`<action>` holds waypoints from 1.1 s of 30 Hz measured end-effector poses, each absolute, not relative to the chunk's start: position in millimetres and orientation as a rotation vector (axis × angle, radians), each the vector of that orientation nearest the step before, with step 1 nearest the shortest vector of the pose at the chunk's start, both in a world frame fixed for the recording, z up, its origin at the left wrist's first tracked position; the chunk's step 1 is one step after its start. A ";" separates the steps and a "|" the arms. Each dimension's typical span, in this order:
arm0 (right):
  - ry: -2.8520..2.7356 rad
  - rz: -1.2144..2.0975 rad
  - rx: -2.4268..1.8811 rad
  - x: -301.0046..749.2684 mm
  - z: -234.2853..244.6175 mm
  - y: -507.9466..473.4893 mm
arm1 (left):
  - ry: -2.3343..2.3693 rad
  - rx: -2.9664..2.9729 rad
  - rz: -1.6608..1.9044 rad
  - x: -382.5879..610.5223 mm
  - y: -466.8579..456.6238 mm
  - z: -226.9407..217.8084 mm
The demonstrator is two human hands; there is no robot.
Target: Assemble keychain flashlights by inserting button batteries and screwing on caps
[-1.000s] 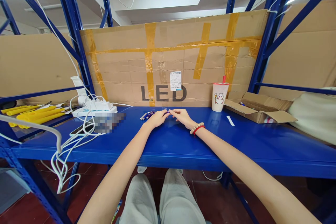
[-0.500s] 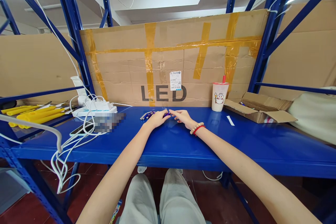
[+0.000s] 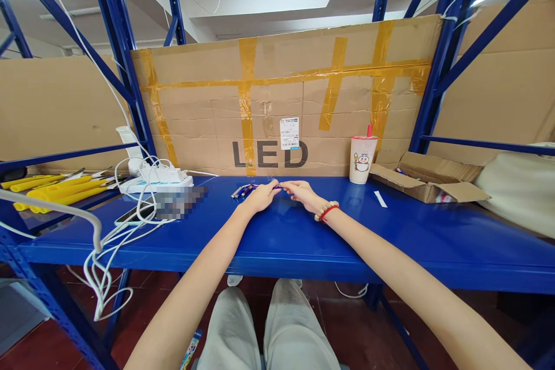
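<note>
Both my hands meet above the blue shelf top, in front of the cardboard panel. My left hand (image 3: 262, 196) is closed round a slim purple-blue pen (image 3: 277, 187); most of it is hidden by the fingers. The fingertips of my right hand (image 3: 302, 192) pinch the pen's right end, and a beaded bracelet and a red cord circle that wrist. Several shiny blue and silver pens (image 3: 243, 191) lie in a small group just left of my left hand. Fine detail of the held pen is too small to make out.
A paper cup (image 3: 363, 160) with a red straw stands right of my hands, near a white strip (image 3: 380, 199) and an open cardboard box (image 3: 429, 179). On the left are tangled white cables (image 3: 143, 208), a power strip (image 3: 160, 184) and yellow-handled tools (image 3: 65, 189).
The fingertips of my right hand have closed in on the pen's end and moved slightly left. My left hand stays almost in place.
</note>
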State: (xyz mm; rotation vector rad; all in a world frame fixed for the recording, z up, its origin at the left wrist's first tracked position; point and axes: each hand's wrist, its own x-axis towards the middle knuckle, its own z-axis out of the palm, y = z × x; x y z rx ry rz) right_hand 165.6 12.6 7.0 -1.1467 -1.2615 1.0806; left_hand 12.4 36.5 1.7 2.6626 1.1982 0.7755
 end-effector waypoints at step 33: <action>-2.092 0.005 -1.667 174.3 0.8 12.4 | 1.537 2.711 0.645 3.6 37.6 5.2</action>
